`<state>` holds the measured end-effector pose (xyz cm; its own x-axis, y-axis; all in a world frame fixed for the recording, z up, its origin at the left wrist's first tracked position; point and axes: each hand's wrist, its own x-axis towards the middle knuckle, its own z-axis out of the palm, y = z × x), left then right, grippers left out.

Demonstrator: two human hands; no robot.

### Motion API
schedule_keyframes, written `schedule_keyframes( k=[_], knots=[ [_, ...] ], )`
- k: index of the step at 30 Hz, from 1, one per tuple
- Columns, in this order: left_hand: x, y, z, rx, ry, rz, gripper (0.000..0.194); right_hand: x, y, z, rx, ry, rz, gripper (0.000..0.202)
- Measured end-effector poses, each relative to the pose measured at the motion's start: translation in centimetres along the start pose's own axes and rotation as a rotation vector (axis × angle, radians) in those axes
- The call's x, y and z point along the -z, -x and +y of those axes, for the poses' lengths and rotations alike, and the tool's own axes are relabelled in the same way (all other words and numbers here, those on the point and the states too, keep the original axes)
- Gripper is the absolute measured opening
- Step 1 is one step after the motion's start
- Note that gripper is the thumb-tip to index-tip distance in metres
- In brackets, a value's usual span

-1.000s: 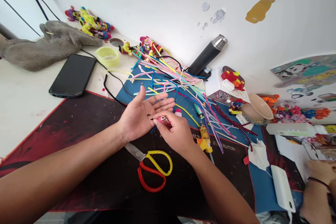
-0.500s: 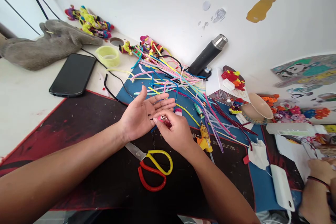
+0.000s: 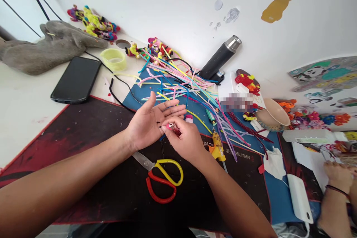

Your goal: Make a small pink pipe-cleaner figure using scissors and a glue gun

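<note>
My left hand (image 3: 146, 124) is palm up with its fingers stretched out. Tiny black bits (image 3: 158, 122) lie on its palm. Over that palm, my right hand (image 3: 188, 139) pinches a small red-and-pink piece (image 3: 173, 127) between thumb and fingers; most of it is hidden by the fingers. A dark tip pokes out of the pinch toward the left palm. Below the hands, scissors (image 3: 166, 180) with one yellow and one red handle lie on the dark mat, blades partly under my left wrist. A yellow glue gun (image 3: 217, 147) rests right of my right hand.
Pipe cleaners (image 3: 181, 78) in many colours are heaped beyond my hands. At the left lie a phone (image 3: 76, 80) and a yellow tape roll (image 3: 113, 59). A black thermos (image 3: 220, 57) leans by the wall. Another person's hand (image 3: 338, 176) is at the right edge.
My hands hold nearly the same pose, with the red-and-pink piece still pinched over the left palm. The other person's hand at the right has shifted slightly.
</note>
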<state>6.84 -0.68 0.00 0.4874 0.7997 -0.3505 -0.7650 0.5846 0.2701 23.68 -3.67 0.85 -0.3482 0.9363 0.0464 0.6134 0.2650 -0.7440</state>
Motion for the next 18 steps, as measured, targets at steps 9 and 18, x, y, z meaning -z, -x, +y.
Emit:
schedule_keyframes(
  k=[9,18],
  knots=[
    [0.01,-0.01,0.11,0.019,-0.005,0.001,0.080,-0.07,-0.18,0.03,-0.024,-0.005,0.006,0.008],
    [-0.01,-0.08,0.02,-0.002,-0.025,0.003,0.080,0.01,-0.22,-0.38,-0.063,-0.128,0.019,0.007]
  ],
)
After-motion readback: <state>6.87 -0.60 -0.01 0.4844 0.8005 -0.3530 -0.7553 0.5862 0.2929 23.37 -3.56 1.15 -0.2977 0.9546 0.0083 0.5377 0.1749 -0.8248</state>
